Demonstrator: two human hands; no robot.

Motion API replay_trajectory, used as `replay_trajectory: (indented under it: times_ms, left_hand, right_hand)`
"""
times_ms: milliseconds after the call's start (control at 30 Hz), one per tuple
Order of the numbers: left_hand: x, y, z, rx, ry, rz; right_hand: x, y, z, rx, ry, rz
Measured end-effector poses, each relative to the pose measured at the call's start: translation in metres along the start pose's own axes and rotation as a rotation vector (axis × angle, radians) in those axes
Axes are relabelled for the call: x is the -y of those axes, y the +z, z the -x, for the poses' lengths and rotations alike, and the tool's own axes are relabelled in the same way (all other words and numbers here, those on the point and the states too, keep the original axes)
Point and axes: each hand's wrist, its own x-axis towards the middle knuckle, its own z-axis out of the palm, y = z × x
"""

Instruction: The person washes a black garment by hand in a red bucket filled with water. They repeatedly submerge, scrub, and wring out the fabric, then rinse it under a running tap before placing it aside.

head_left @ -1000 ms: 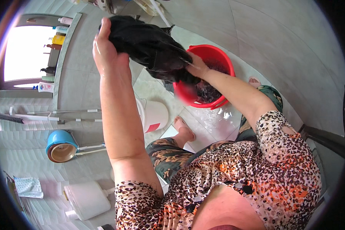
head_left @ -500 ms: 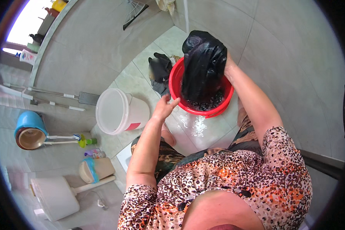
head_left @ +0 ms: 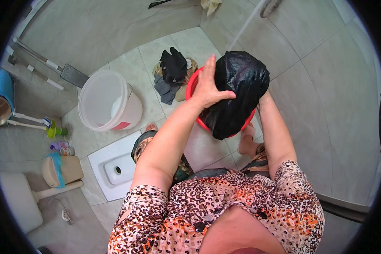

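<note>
A wet black garment (head_left: 237, 97) is bunched above a red basin (head_left: 192, 83) and hides most of it. My right hand (head_left: 264, 100) is at the garment's right side, its fingers hidden behind the cloth, which it holds up. At the left edge of the cloth, my left hand (head_left: 209, 86) is open with fingers and thumb spread. Whether its thumb touches the fabric I cannot tell. A stream of water (head_left: 246, 26) comes down from above toward the top of the garment.
Left of the basin lies a pile of dark and tan clothes (head_left: 173, 72) on the tiled floor. A white bucket (head_left: 127, 106) stands farther left, with a squat toilet (head_left: 110, 178) nearer me. A long-handled mop (head_left: 74, 75) leans by the wall.
My left hand has risen from beside the basin to the garment's left side. The garment has come nearer to me and covers more of the basin. The view has shifted.
</note>
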Motion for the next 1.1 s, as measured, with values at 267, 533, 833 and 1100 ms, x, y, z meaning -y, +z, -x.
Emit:
replay_trajectory:
  times_ms: [267, 533, 833, 1100]
  left_hand:
    - [-0.014, 0.040, -0.001, 0.080, -0.114, 0.525]
    - [-0.009, 0.052, 0.008, -0.005, -0.277, 0.685]
    - [-0.004, 0.031, 0.030, -0.003, -0.632, 0.901]
    - [-0.029, 0.019, 0.024, 0.209, -0.651, 1.224]
  right_hand:
    - [-0.014, 0.000, -0.020, 0.168, 0.018, -0.189]
    - [-0.053, -0.036, -0.053, 0.383, 0.114, -0.299]
    - [0.000, -0.039, -0.016, 0.224, 0.448, 0.545]
    - [0.020, -0.033, -0.009, 0.537, 0.198, -0.048]
